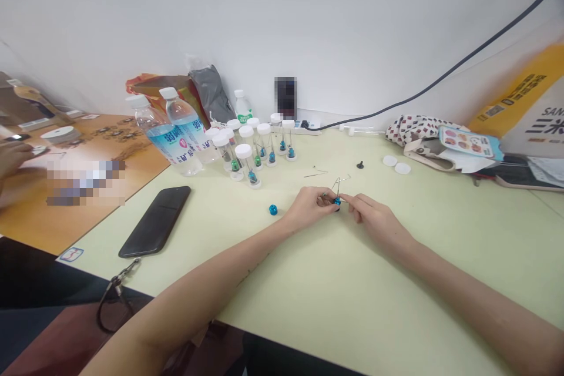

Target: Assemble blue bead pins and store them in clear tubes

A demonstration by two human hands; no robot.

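My left hand (308, 204) and my right hand (372, 217) meet over the pale green table (335, 282), fingers pinched together. Between the fingertips sits a small blue bead (337, 202) with a bent thin wire (338, 183) rising from it. Both hands pinch this bead-and-wire piece. A loose blue bead (273, 210) lies on the table just left of my left hand. Another bent wire (315, 173) and a small black knob (360, 164) lie a little beyond the hands.
Several clear vials with white caps (253, 150) stand behind, holding beads. Two water bottles (174, 135) stand at the left, a black phone (156, 220) near the front-left edge. Two white caps (395, 164), a patterned pouch (418, 129) and a power strip (308, 125) lie behind. Another person's hand (11, 158) is far left.
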